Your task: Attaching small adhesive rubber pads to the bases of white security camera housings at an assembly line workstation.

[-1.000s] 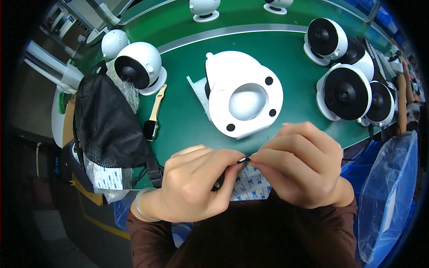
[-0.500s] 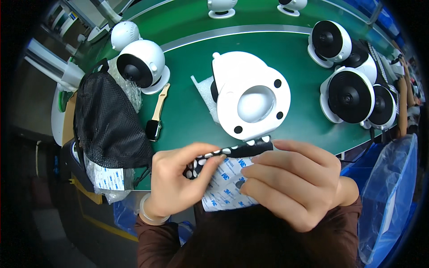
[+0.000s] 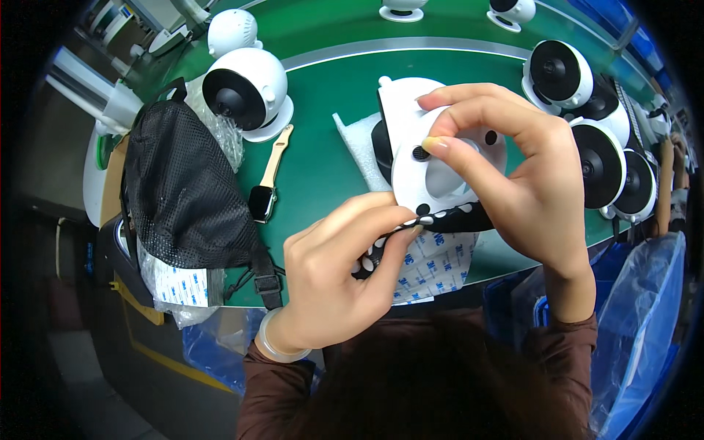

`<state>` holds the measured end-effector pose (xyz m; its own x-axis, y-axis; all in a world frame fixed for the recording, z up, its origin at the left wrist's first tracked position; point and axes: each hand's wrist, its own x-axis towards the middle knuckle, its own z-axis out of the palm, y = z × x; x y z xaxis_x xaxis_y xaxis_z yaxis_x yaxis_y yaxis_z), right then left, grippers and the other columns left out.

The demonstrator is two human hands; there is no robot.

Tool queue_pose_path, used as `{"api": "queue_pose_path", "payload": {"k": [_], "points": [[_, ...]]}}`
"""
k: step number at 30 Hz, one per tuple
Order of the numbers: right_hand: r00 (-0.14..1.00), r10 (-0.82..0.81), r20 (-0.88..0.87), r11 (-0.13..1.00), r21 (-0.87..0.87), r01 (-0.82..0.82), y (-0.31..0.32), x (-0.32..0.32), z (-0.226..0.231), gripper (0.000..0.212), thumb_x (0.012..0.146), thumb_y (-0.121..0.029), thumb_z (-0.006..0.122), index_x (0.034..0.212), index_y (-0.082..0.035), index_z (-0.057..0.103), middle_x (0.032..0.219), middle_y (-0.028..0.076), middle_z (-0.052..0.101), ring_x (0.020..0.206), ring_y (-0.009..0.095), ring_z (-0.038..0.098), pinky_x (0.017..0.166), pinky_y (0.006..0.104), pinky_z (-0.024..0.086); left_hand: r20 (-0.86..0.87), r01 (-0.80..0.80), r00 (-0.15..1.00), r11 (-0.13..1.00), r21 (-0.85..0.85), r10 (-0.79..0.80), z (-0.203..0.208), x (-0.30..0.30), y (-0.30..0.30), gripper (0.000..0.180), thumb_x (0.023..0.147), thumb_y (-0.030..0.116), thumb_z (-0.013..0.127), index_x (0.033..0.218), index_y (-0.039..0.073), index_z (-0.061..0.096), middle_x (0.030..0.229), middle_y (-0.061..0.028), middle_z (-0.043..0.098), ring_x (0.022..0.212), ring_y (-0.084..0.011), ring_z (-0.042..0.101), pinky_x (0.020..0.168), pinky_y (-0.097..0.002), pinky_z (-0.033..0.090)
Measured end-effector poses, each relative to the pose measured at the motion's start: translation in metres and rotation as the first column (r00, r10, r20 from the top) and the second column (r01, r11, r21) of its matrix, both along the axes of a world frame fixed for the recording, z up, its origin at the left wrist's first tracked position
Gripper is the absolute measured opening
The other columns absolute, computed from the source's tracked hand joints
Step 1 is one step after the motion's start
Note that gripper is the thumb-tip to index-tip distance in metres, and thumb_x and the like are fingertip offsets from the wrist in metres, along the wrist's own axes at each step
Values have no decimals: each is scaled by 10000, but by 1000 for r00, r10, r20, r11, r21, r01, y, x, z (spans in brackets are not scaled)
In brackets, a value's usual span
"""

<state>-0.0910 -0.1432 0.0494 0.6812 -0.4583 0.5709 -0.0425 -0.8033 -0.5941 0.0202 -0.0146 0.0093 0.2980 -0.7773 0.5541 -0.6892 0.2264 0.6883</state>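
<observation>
The right hand [image 3: 524,158] has come up from the middle of the frame, where it was beside the sheet half a second ago, and now reaches over the white device [image 3: 406,180] just right of centre. Its thumb tip touches a black dot [image 3: 420,153] on the left part of the device's ring-shaped base; another fingertip rests higher, near the upper edge, with a gap between the two, so this hand is spread rather than pinched tight.

That spot was bare in the earlier pictures, when three dots showed. Two of those are visible now; the third seems covered by the hand. The likely meaning is that a fourth dot is on the base and being pressed down, though whether it has stuck cannot be told.

The left hand [image 3: 341,271], low in the centre, is pinched on a black strip [image 3: 469,218] with white ovals, as it was before. The blue-printed sheet [image 3: 440,268] hangs beneath the strip. The device lies base up at the centre of the green table [image 3: 323,158], a foam piece [image 3: 359,145] beside its left side.
</observation>
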Motion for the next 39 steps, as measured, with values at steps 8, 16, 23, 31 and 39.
{"api": "queue_pose_path", "payload": {"k": [8, 16, 23, 31, 39], "points": [[1000, -19, -4, 1000, -14, 19, 3, 1, 0, 65, 704, -37, 607, 730, 19, 585, 909, 123, 607, 799, 157, 565, 723, 236, 421, 22, 7, 1000, 999, -34, -6, -1, 2, -2, 159, 640, -4, 657, 780, 21, 588, 758, -93, 586, 569, -215, 567, 497, -247, 434], [999, -43, 14, 999, -32, 43, 5, 3, -2, 72, 701, -35, 610, 730, 24, 581, 911, 126, 606, 797, 157, 565, 720, 239, 425, 25, 4, 1000, 1000, -17, -3, 4, 0, -1, 140, 647, -30, 637, 774, -5, 584, 749, -103, 584, 586, -179, 559, 534, -229, 428], [1000, -17, -3, 990, 137, 17, 4, 1, 3, 84, 707, -52, 612, 740, 22, 589, 896, 126, 614, 792, 150, 563, 699, 228, 422, -4, 2, 1000, 999, 32, -2, 6, 0, -2, 134, 643, -63, 622, 767, -32, 583, 736, -114, 583, 617, -140, 556, 576, -206, 427], [999, -33, -5, 999, -20, 33, 4, 2, 1, 80, 695, -45, 622, 739, 13, 590, 896, 125, 615, 797, 157, 569, 702, 231, 424, 37, 7, 999, 999, -47, -5, 0, 4, -4, 161, 635, -4, 660, 779, 24, 592, 751, -93, 589, 572, -219, 578, 495, -253, 441], [996, -86, -16, 993, -80, 85, 7, 4, 0, 82, 673, -35, 632, 693, 9, 567, 873, 107, 611, 797, 153, 570, 698, 229, 426, 50, 10, 999, 999, -51, -8, -2, 4, -3, 167, 632, -5, 660, 780, 27, 590, 748, -90, 587, 565, -218, 575, 490, -258, 440]]}}
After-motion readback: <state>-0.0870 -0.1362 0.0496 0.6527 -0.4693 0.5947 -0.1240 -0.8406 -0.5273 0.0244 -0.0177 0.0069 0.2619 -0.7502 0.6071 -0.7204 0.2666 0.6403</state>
